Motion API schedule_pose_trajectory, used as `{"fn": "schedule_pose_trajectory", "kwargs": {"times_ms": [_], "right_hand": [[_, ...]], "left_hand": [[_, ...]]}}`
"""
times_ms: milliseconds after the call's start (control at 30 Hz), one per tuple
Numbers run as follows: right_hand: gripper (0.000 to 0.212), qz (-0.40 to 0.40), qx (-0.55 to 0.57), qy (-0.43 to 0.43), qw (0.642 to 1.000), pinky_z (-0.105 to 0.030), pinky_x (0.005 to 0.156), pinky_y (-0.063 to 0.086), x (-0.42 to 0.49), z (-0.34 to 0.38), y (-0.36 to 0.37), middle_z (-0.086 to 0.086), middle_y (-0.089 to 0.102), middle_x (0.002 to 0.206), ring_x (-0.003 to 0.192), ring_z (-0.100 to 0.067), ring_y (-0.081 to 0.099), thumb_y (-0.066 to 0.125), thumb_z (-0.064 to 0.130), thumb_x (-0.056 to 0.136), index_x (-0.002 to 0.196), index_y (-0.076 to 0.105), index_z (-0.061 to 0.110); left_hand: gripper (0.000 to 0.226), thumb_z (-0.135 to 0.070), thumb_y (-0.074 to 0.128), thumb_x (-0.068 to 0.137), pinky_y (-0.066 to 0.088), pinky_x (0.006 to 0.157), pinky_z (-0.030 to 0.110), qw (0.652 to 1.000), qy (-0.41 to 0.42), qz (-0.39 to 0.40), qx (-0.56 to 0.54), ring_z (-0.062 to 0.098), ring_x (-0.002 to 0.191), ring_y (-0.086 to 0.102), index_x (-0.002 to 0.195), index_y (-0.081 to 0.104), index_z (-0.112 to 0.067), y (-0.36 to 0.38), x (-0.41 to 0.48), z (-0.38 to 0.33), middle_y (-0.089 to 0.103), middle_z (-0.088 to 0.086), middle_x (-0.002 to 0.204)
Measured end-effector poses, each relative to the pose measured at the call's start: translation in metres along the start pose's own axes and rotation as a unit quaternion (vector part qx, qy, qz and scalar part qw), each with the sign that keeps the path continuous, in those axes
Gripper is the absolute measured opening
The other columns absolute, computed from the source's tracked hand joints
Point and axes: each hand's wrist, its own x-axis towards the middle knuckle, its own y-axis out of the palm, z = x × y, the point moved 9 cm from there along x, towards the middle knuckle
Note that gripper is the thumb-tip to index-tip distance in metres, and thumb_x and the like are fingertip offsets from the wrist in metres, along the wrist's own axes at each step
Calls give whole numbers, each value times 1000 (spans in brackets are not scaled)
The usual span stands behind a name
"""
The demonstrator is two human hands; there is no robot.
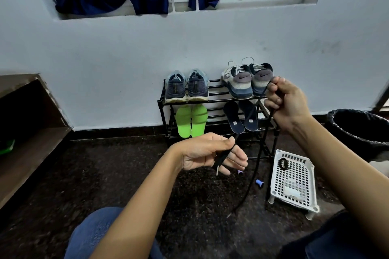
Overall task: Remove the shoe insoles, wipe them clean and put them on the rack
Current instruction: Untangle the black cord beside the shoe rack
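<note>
White wall [105, 59] behind rack [216, 101]: green insoles [190, 121] and dark insoles [240, 116] rest under its shoes [186, 87], seemingly done. Left hand [208, 153] pinches lace [254, 174], right hand [284, 103] clenches it; relacing likely follows.

Green insoles [183, 122] and dark insoles [233, 118] lie on rack [216, 101].

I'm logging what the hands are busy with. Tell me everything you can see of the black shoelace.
The black shoelace looks like flat woven fabric, with a pale tip hanging below the left hand, which pinches it near that end. It stretches up to the right hand, which grips it in a closed fist. The remainder hangs down, its far end trailing on the dark floor.
</note>
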Motion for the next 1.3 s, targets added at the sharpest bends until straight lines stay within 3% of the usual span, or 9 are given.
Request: {"fn": "schedule_pose_trajectory", "kwargs": {"times_ms": [200, 333, 400, 467, 600, 767, 900, 1133, 1300], "right_hand": [[25, -5, -294, -12, 956, -16, 46, 29, 0, -20, -14, 4, 50, 62, 47, -7, 36, 38, 9, 98, 78, 52, 15], [28, 136, -631, 73, 760, -27, 75, 47, -10, -60, -16, 1, 66, 86, 79, -13, 60, 64, 37, 86, 94, 61, 10], [43, 189, -657, 95, 724, -27, 90, 47, -22, -77, -13, 2, 64, 104, 100, -10, 59, 73, 37, 77, 111, 56, 16], [51, 257, -578, 84, 770, -23, 97, 43, -37, -87, 8, 4, 59, 116, 113, -5, 54, 75, 17, 78, 122, 48, 21], [37, 331, -480, 57, 810, -14, 83, 41, -63, -97, 46, 10, 60, 100, 94, 2, 55, 58, -8, 85, 108, 55, 20], [15, 351, -407, 110, 836, -20, 79, 49, -82, -128, 57, -1, 66, 78, 76, -11, 64, 44, -2, 96, 96, 59, -3], [19, 385, -370, 137, 834, -23, 65, 47, -94, -140, 67, -2, 58, 72, 57, -10, 55, 38, 6, 100, 94, 55, 3], [15, 358, -237, 174, 886, -21, 52, 43, -98, -118, 83, -4, 52, 71, 49, -7, 36, 44, 10, 98, 91, 54, 1], [12, 279, -169, 139, 935, -14, 42, 30, -82, -84, 82, 0, 49, 64, 43, -2, 28, 48, 9, 93, 86, 54, 3]], "left_hand": [[32, -30, 49, 95, 47, 97, 54, 999, 18, 25, -38, 35, 104, 65, 86, 70, -7, 4, -6, -5, 71, 17, 96], [34, -26, 47, 92, 52, 90, 53, 989, 59, -37, -132, 34, 97, 69, 85, 73, -4, -11, -9, -17, 70, 22, 95], [35, -24, 46, 92, 54, 86, 52, 980, 82, -69, -167, 33, 94, 70, 87, 72, -2, -19, -11, -22, 70, 23, 96], [33, -23, 47, 91, 55, 83, 51, 972, 100, -88, -195, 32, 92, 71, 91, 70, 1, -22, -14, -26, 70, 24, 98], [35, -20, 41, 97, 57, 82, 47, 955, 138, -108, -239, 30, 91, 71, 96, 68, 3, -26, -17, -33, 70, 23, 100], [38, -19, 32, 102, 55, 88, 44, 930, 196, -133, -282, 29, 101, 69, 107, 62, 3, -37, -20, -42, 69, 21, 107], [36, -21, 33, 102, 49, 95, 51, 913, 242, -201, -260, 30, 115, 62, 107, 64, -3, -63, -26, -44, 69, 17, 113], [35, -19, 33, 104, 42, 104, 49, 920, 228, -281, -151, 23, 120, 59, 105, 67, -11, -81, -32, -39, 71, 4, 110], [32, -14, 34, 104, 47, 93, 38, 950, 181, -230, -108, 18, 96, 67, 111, 64, -3, -64, -22, -36, 72, 8, 97]]}}
